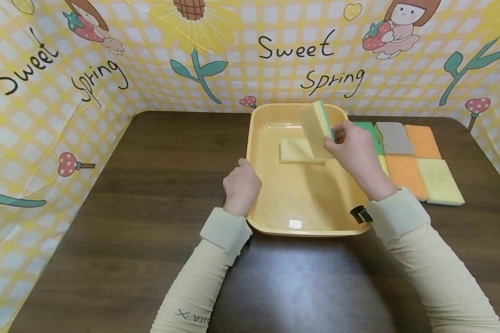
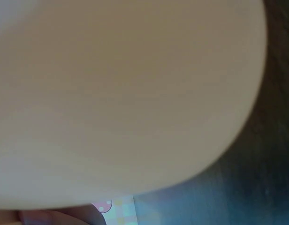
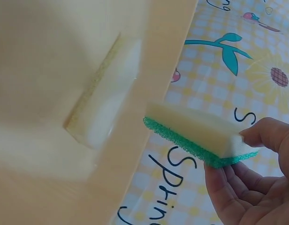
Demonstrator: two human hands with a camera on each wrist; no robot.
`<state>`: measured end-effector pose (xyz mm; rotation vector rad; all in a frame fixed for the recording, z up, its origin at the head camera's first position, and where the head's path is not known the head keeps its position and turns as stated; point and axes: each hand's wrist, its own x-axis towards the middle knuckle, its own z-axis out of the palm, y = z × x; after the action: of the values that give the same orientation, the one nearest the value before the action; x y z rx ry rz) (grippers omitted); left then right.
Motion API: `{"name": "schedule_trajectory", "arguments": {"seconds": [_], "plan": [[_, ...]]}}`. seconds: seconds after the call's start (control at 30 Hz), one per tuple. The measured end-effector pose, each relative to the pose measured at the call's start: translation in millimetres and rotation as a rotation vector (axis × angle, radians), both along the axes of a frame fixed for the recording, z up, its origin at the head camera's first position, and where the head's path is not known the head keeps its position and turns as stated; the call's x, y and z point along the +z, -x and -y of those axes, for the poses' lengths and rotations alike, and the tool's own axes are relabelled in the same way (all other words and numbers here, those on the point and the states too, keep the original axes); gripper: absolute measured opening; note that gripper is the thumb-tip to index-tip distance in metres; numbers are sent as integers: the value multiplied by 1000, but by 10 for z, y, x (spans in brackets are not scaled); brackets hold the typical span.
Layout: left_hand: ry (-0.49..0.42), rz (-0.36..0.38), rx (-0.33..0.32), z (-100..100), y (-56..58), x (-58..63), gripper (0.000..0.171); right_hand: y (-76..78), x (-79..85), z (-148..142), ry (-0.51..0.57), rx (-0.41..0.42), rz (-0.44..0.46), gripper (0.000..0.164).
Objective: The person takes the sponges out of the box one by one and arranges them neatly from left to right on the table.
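Note:
My right hand (image 1: 356,152) pinches a sponge (image 1: 314,132) by one end, thumb against its pale yellow side and fingers on the green scouring layer. It is tilted up above a shallow yellow tray (image 1: 291,199). Flat on the tray floor, partly behind the held one, lies another pale yellow sponge (image 1: 293,150). In the right wrist view the held sponge (image 3: 186,131) shows its green face downward. At the tray's left rim, my left hand (image 1: 242,185) has curled fingers and grips the edge. Tray wall (image 2: 125,103) fills most of the left wrist view, hiding most of that hand.
Right of the tray, sponges lie in two rows on the dark wooden table (image 1: 158,194): green (image 1: 368,129), grey (image 1: 395,138), two orange ones (image 1: 424,141), and a pale yellow one (image 1: 440,181) among them. A yellow checked cloth (image 1: 229,37) hangs behind and at the sides.

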<state>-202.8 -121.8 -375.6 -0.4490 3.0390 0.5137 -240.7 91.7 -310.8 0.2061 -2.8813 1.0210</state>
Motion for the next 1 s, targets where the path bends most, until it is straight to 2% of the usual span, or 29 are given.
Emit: {"name": "schedule_trajectory", "arguments": {"seconds": [0.37, 0.8, 1.0], "plan": [[11, 13, 1, 10, 0, 2, 14, -40, 129, -118, 19, -30, -42, 34], [13, -2, -8, 10, -4, 1, 12, -208, 233, -518, 18, -116, 42, 49], [-1, -7, -11, 6, -1, -1, 13, -269, 221, -702, -14, -158, 9, 49]]}}
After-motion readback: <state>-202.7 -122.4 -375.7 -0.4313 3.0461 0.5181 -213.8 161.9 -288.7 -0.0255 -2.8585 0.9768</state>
